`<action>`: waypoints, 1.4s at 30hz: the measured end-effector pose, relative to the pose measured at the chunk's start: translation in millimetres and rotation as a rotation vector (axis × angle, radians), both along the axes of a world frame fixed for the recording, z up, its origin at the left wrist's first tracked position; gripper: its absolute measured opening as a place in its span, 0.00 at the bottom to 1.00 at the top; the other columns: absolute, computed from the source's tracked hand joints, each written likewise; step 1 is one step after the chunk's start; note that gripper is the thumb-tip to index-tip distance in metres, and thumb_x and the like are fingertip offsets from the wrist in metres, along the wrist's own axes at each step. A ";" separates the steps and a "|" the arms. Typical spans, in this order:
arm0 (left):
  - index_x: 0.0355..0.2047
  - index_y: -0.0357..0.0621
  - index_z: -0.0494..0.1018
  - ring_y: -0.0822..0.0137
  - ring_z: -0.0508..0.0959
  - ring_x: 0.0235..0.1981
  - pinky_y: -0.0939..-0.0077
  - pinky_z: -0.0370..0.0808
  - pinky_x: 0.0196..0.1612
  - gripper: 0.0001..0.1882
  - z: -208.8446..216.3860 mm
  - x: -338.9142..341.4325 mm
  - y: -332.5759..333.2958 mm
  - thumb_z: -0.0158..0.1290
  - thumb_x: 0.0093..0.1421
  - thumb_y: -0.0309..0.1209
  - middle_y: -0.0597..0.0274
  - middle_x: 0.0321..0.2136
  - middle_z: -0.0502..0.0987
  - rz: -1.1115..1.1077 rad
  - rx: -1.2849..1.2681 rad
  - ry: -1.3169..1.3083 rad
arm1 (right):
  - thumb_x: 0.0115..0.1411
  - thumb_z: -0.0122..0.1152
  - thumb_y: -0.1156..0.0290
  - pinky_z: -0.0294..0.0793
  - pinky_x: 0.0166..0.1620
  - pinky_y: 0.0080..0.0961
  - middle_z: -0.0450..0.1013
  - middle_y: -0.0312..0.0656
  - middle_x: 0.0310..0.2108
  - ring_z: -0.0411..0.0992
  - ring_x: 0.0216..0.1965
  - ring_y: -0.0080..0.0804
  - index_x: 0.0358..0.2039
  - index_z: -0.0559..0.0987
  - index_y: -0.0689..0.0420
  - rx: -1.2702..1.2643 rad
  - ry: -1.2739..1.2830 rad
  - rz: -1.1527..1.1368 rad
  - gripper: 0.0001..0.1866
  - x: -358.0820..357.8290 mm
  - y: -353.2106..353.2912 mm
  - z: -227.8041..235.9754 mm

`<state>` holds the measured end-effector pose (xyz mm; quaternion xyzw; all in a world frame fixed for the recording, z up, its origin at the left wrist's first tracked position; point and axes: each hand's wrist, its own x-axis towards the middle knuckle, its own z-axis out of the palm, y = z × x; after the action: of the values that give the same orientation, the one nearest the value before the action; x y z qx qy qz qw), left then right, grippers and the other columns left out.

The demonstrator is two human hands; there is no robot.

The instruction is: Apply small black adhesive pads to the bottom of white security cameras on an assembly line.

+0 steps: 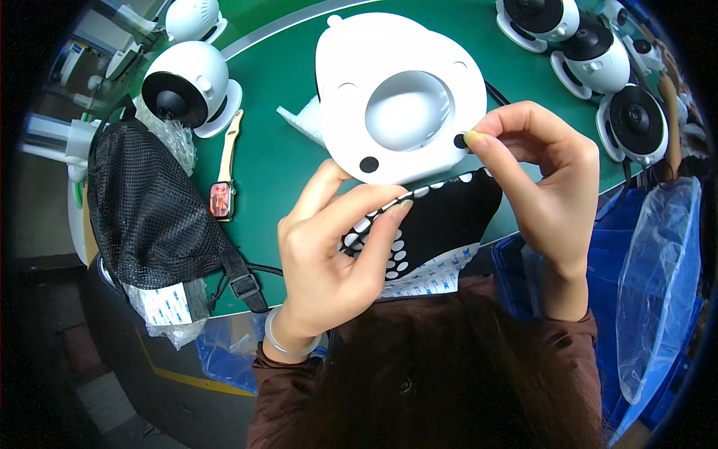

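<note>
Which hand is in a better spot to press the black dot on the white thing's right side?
Probably the right hand: its fingertips are right at that black dot on the white part. The left hand is pinching the white-spotted black sheet.

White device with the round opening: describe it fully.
The white device looks like smooth plastic, rounded, with a large round opening and a small nub at its upper left. Its flat face points up above the green table. One round black pad sits near left; the right hand touches another. The left hand is at its near edge.
</note>
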<state>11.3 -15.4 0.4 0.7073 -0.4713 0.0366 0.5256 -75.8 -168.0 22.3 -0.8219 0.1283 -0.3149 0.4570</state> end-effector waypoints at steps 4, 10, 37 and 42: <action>0.26 0.34 0.74 0.65 0.76 0.27 0.82 0.69 0.28 0.08 -0.6 0.5 -1.2 0.54 0.42 0.16 0.54 0.28 0.73 -0.008 -0.001 -0.007 | 0.48 0.59 0.78 0.69 0.30 0.10 0.72 0.37 0.23 0.70 0.25 0.16 0.26 0.73 0.63 -0.086 -0.003 -0.035 0.05 0.4 0.0 -1.3; 0.27 0.34 0.74 0.65 0.75 0.27 0.82 0.69 0.29 0.09 -0.8 -0.9 1.5 0.54 0.42 0.15 0.54 0.28 0.72 -0.008 0.010 0.032 | 0.48 0.58 0.81 0.70 0.30 0.12 0.73 0.40 0.24 0.72 0.27 0.19 0.29 0.70 0.62 -0.194 -0.011 -0.147 0.08 -3.0 5.7 2.3; 0.26 0.34 0.73 0.67 0.73 0.28 0.82 0.68 0.31 0.08 1.5 -1.0 2.4 0.53 0.43 0.15 0.56 0.28 0.71 0.030 0.018 0.038 | 0.35 0.56 0.71 0.66 0.21 0.18 0.70 0.35 0.23 0.68 0.21 0.29 0.23 0.75 0.55 -1.026 -0.149 0.252 0.10 -20.6 7.3 4.7; 0.26 0.33 0.73 0.67 0.73 0.29 0.82 0.68 0.31 0.07 1.1 -1.8 0.8 0.53 0.43 0.15 0.55 0.28 0.71 0.018 0.008 0.028 | 0.49 0.58 0.74 0.70 0.35 0.18 0.74 0.43 0.31 0.73 0.34 0.28 0.27 0.76 0.62 -0.298 -0.106 -0.009 0.05 -0.2 -18.6 24.1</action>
<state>9.5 -14.6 1.5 0.7140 -0.4576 0.0297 0.5291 -76.0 -186.5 46.4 -0.8623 0.0595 -0.3755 0.3346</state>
